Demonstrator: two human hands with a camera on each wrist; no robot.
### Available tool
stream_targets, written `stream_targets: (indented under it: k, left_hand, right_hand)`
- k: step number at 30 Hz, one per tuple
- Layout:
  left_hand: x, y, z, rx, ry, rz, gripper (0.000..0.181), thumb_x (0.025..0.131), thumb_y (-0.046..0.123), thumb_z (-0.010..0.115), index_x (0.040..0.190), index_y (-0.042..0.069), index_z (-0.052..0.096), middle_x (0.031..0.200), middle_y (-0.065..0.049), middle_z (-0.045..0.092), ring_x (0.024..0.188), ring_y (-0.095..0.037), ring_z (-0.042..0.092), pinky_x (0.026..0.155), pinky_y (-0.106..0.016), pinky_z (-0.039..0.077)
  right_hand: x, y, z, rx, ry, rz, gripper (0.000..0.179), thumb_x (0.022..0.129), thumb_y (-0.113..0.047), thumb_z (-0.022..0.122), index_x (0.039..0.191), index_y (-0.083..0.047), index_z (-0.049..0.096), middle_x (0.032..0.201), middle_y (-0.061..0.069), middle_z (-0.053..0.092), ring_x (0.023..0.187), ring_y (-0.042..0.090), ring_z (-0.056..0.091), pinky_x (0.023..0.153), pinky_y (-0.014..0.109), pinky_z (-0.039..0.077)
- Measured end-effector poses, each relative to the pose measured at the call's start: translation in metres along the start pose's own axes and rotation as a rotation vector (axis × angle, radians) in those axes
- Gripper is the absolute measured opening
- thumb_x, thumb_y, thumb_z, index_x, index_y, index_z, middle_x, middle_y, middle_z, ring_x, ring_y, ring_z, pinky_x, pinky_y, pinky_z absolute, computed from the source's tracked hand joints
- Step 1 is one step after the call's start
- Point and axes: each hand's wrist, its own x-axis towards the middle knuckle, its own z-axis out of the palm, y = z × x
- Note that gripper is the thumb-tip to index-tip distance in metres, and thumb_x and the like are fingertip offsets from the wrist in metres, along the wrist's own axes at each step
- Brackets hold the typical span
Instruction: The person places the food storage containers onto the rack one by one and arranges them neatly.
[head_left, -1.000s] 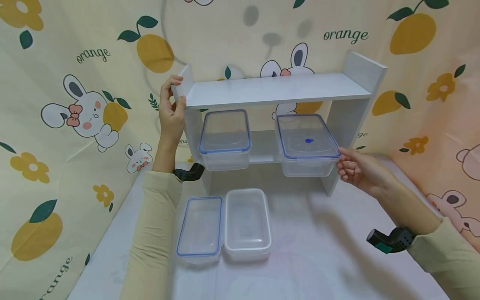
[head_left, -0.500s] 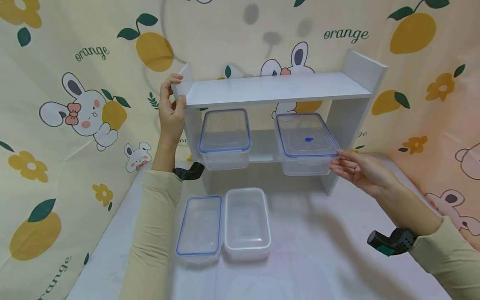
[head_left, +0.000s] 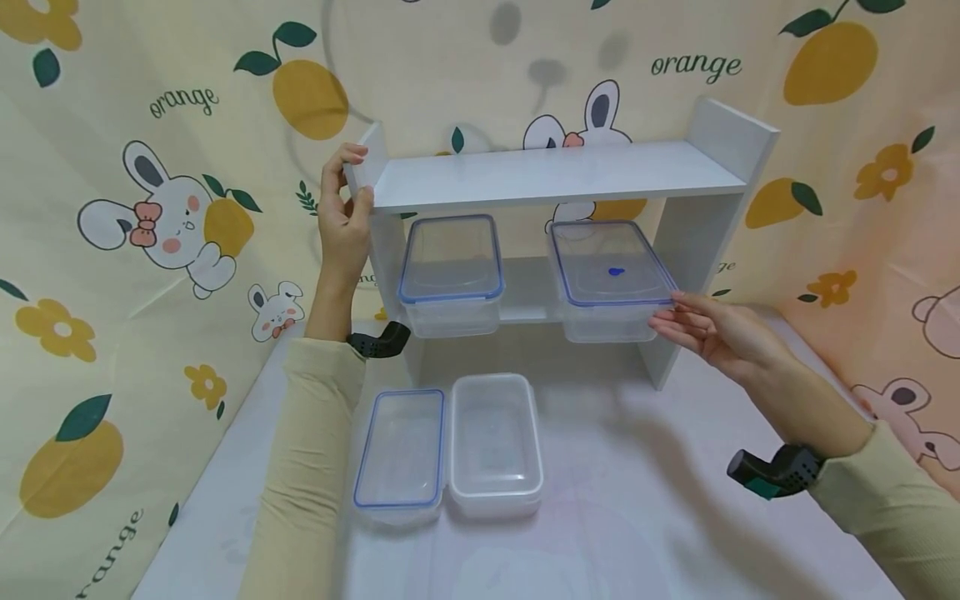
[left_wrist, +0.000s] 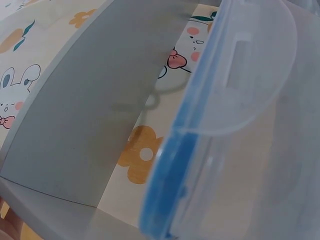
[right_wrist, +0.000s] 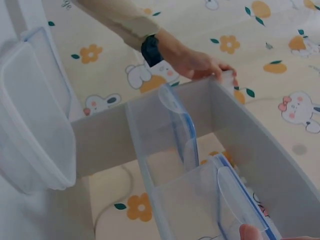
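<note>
My left hand (head_left: pixel 345 212) grips the upper left side panel of a white shelf unit (head_left: pixel 555 175), fingers bent over its edge. On the middle board sits a clear food container (head_left: pixel 611 287) with a blue-rimmed lid and a small blue mark on top. My right hand (head_left: pixel 720 337) touches that container's front right corner, fingers fairly straight against it. In the right wrist view, one fingertip (right_wrist: pixel 250 232) shows at the lid's edge. To the left on the same board stands another lidded container (head_left: pixel 453 275); its side looms large in the left wrist view.
On the white table (head_left: pixel 600 500), in front of the shelf, two more containers stand side by side: one with a blue-rimmed lid (head_left: pixel 399 454), one with a whitish rim (head_left: pixel 497 446). A patterned cloth (head_left: pixel 150 350) rises behind and at both sides.
The right-hand container has slid slightly back into the shelf. My right hand has moved a little left with it, its fingers now straighter along the front. The left hand keeps its grip.
</note>
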Motion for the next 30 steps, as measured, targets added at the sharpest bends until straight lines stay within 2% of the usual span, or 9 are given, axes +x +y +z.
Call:
stream_targets:
  k: [5, 11, 17, 22, 27, 30]
  left_hand:
    - [0.000, -0.001, 0.000, 0.006, 0.005, -0.013, 0.030, 0.091, -0.003, 0.042, 0.118, 0.009, 0.047, 0.132, 0.007, 0.047, 0.114, -0.020, 0.040, 0.096, -0.031, 0.040]
    - [0.000, -0.002, -0.002, 0.005, 0.008, -0.001, 0.030, 0.091, -0.003, 0.041, 0.116, 0.011, 0.047, 0.130, 0.010, 0.048, 0.112, -0.017, 0.041, 0.095, -0.031, 0.040]
    - [0.001, -0.004, -0.004, 0.009, 0.004, 0.030, 0.029, 0.090, -0.005, 0.040, 0.118, 0.000, 0.045, 0.128, 0.015, 0.047, 0.108, -0.013, 0.041, 0.089, -0.028, 0.039]
    - [0.003, -0.005, -0.005, -0.004, 0.005, 0.048, 0.029, 0.090, -0.005, 0.040, 0.118, 0.001, 0.046, 0.127, 0.016, 0.047, 0.105, -0.008, 0.041, 0.088, -0.028, 0.038]
    - [0.003, -0.006, -0.003, -0.024, -0.002, 0.040, 0.030, 0.090, -0.006, 0.040, 0.116, 0.006, 0.048, 0.126, 0.016, 0.047, 0.106, -0.012, 0.041, 0.089, -0.028, 0.038]
    - [0.002, -0.005, -0.002, -0.015, -0.002, 0.038, 0.029, 0.089, -0.006, 0.040, 0.117, 0.003, 0.047, 0.126, 0.017, 0.047, 0.107, -0.017, 0.041, 0.089, -0.028, 0.039]
  right_hand:
    - [0.005, -0.002, 0.003, 0.019, 0.005, 0.005, 0.013, 0.095, -0.012, 0.055, 0.091, -0.006, 0.067, 0.090, 0.012, 0.073, 0.085, 0.025, 0.075, 0.075, 0.027, 0.058]
    - [0.011, -0.004, 0.006, 0.040, 0.010, 0.010, 0.012, 0.094, -0.011, 0.057, 0.090, -0.006, 0.067, 0.089, 0.012, 0.073, 0.083, 0.025, 0.075, 0.075, 0.026, 0.058]
    - [0.019, -0.009, 0.009, 0.055, 0.031, 0.013, 0.005, 0.093, -0.010, 0.058, 0.094, -0.007, 0.063, 0.088, 0.012, 0.071, 0.083, 0.025, 0.075, 0.075, 0.026, 0.058]
    - [0.026, -0.011, 0.011, 0.059, 0.038, 0.002, 0.004, 0.093, -0.009, 0.058, 0.096, -0.008, 0.060, 0.088, 0.012, 0.070, 0.082, 0.026, 0.074, 0.075, 0.028, 0.058]
    - [0.027, -0.010, 0.008, 0.100, 0.046, -0.003, 0.005, 0.093, -0.009, 0.058, 0.094, -0.007, 0.063, 0.087, 0.014, 0.071, 0.080, 0.027, 0.074, 0.074, 0.029, 0.058]
    - [0.027, -0.008, 0.007, 0.114, 0.047, -0.013, 0.007, 0.092, -0.010, 0.059, 0.092, -0.007, 0.064, 0.087, 0.014, 0.072, 0.080, 0.027, 0.074, 0.074, 0.030, 0.058]
